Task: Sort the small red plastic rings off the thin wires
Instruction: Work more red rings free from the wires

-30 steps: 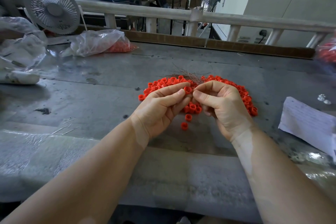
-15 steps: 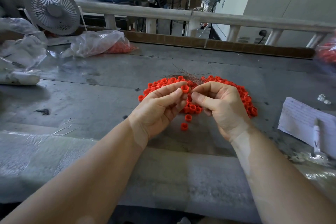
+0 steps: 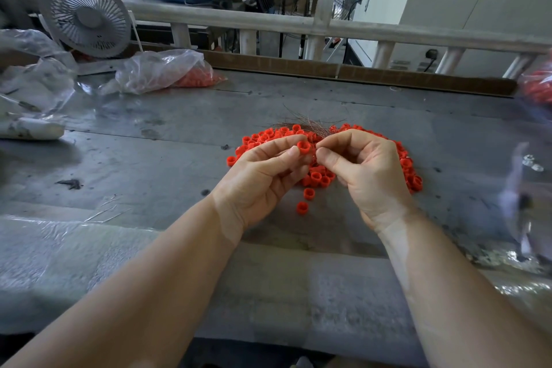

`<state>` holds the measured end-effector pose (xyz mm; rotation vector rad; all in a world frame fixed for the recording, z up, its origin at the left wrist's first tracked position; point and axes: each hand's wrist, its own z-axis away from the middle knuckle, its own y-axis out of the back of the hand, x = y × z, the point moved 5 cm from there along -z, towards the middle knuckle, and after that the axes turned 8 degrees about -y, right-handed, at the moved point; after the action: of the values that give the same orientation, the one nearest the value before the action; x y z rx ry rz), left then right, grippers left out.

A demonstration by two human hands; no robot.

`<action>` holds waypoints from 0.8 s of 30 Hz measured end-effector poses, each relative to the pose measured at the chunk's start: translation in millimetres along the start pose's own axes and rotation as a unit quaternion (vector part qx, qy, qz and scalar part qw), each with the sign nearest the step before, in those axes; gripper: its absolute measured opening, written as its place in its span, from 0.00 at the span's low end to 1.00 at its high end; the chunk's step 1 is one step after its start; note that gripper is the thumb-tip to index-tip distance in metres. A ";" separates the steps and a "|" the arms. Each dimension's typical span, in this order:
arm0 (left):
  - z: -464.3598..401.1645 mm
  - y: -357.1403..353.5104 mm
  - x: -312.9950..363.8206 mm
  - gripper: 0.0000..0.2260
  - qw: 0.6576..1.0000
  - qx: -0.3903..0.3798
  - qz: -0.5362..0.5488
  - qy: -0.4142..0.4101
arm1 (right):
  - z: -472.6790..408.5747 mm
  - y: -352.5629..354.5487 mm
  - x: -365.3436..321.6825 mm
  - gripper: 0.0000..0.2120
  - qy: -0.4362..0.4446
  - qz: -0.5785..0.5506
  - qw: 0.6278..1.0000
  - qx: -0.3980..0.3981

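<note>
Grey metal makes up the worktop [image 3: 143, 158], scuffed and stained, with a sheet of clear plastic film lying over its near edge. Behind its far edge runs a pale railing [image 3: 227, 19]. At the far left stands a grey fan [image 3: 85, 15], and near it lies a clear plastic bag [image 3: 161, 69] with red pieces showing through one end; more crumpled clear plastic sits at the left edge.

In the middle of the worktop spreads a pile of red rings [image 3: 406, 164], reaching out to either side behind both hands. A bundle of thin wires [image 3: 307, 122] lies at the far side of the pile, touching it. 2 loose rings [image 3: 309, 193] sit apart from the pile on its near side, between the wrists.

The left hand [image 3: 260, 179] is raised over the pile, its fingers curled, the thumb and forefinger pinching 1 red ring [image 3: 304, 147] with its open end facing the camera. The right hand [image 3: 367, 170] is just beside it, fingers curled inward and thumb tip pressed to forefinger tip close against that ring; whether a wire is held in this narrow pinch is too fine to tell.

At the right edge the picture is blurred.
</note>
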<state>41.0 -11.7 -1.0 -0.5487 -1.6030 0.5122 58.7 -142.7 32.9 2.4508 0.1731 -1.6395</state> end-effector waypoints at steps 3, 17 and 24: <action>-0.4 0.9 -0.7 0.08 1.000 -0.009 0.009 0.010 | 0.3 -0.8 -2.9 0.09 0.001 -0.031 0.999 -0.014; 0.1 -1.5 -3.1 0.09 0.997 -0.022 0.040 0.059 | 0.2 -2.1 -2.1 0.07 -0.040 -0.117 0.992 -0.025; -0.1 0.0 -3.2 0.09 0.997 -0.023 0.049 0.057 | 0.9 -2.1 -1.4 0.07 -0.051 -0.109 0.992 -0.027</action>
<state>41.5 -13.6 -3.5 -0.6832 -1.4874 0.5097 56.9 -140.8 33.7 2.3714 0.4807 -1.8157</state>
